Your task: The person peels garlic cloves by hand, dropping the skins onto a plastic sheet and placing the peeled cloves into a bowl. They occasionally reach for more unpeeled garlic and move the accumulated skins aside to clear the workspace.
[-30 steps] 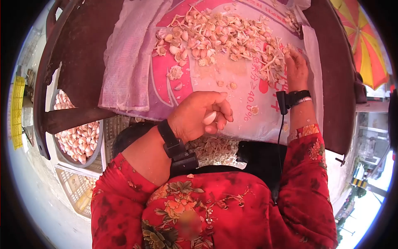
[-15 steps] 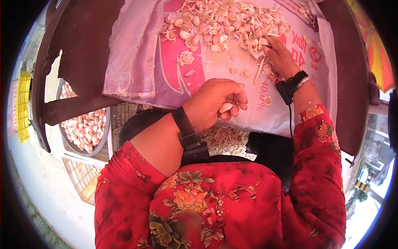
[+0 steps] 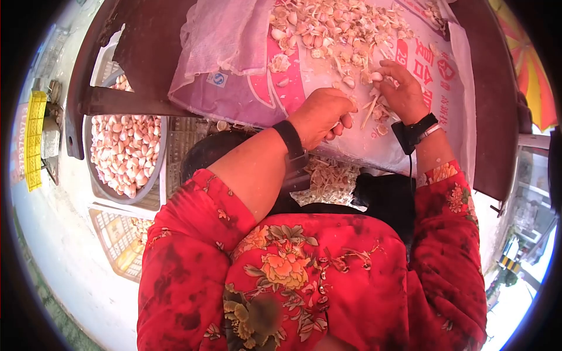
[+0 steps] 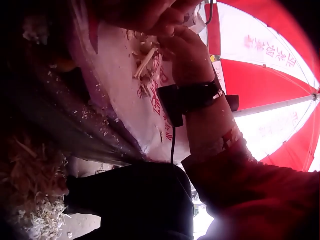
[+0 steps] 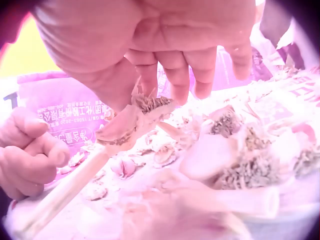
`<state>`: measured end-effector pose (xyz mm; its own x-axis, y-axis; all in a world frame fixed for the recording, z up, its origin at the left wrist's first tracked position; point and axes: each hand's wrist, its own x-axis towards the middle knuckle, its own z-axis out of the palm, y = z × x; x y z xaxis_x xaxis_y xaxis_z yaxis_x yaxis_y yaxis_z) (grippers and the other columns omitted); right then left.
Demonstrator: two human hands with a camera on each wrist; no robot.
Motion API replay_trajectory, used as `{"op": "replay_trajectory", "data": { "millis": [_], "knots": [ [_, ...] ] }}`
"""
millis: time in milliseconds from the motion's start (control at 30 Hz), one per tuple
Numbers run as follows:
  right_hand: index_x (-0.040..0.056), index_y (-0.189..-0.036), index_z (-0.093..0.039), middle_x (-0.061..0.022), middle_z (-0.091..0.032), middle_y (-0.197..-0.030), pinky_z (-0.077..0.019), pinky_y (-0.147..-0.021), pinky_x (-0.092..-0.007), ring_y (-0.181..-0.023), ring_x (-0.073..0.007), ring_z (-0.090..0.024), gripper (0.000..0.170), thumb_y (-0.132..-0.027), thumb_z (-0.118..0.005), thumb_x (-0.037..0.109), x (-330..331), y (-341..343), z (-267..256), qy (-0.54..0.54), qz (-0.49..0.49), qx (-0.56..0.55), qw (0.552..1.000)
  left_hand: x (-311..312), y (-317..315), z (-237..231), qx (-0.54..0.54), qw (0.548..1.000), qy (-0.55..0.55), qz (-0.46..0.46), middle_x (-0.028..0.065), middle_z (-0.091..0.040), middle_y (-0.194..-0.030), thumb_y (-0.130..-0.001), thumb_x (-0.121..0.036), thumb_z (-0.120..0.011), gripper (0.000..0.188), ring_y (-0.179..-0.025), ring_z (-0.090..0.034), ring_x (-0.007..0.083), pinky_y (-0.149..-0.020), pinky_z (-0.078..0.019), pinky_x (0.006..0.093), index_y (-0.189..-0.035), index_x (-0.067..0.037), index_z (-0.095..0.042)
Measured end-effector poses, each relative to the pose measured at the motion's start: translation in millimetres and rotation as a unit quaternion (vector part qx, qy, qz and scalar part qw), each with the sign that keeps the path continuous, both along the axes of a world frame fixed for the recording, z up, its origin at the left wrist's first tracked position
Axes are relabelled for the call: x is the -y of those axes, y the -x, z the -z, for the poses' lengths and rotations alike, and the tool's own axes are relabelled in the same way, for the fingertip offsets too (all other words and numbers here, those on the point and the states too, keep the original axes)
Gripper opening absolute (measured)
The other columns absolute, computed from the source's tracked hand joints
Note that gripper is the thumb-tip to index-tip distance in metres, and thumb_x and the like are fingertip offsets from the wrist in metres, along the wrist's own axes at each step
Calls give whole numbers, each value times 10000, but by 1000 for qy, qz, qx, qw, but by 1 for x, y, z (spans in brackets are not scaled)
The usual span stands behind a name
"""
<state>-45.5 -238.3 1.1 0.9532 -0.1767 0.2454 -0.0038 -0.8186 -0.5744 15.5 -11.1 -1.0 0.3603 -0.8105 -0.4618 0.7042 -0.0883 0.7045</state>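
Over the printed sack (image 3: 228, 99), the left hand (image 3: 325, 117) has its fingers curled round a garlic clove (image 3: 336, 124), mostly hidden. Just to its right, the right hand (image 3: 405, 96) pinches a garlic piece (image 3: 376, 76) between thumb and fingertips. The right wrist view shows that piece (image 5: 122, 127) with papery skin and a rooty end under the right hand (image 5: 150, 40); the left hand (image 5: 30, 155) is at the left with bent fingers. In the left wrist view, the left hand (image 4: 145, 17) is dark at the top, near the right hand (image 4: 187, 57).
Loose garlic and dry stalks (image 3: 333, 29) lie heaped across the sack's far part. At the left, a round basin (image 3: 126, 152) holds many cloves, with a plastic crate (image 3: 114, 248) below. Skins and scraps (image 3: 328, 181) are piled under the table edge.
The left hand has moved up and right, closer to the right hand. The right hand has come from the stalks at the right toward the left hand and now pinches a garlic piece.
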Motion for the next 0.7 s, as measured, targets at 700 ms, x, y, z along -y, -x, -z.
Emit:
{"op": "replay_trajectory", "data": {
  "millis": [700],
  "knots": [
    [42,-958,-602,-124,-638,-767,-496,-629,-332,-698,-236,-635,165,-811,-671,63,-64,21,-39,-66,-78,-158,982,-1,-3,-2,188,981,5,37,48,-559,-646,-932,-280,-485,255,-463,-458,99,-430,-346,258,-899,-43,-575]
  ]
}}
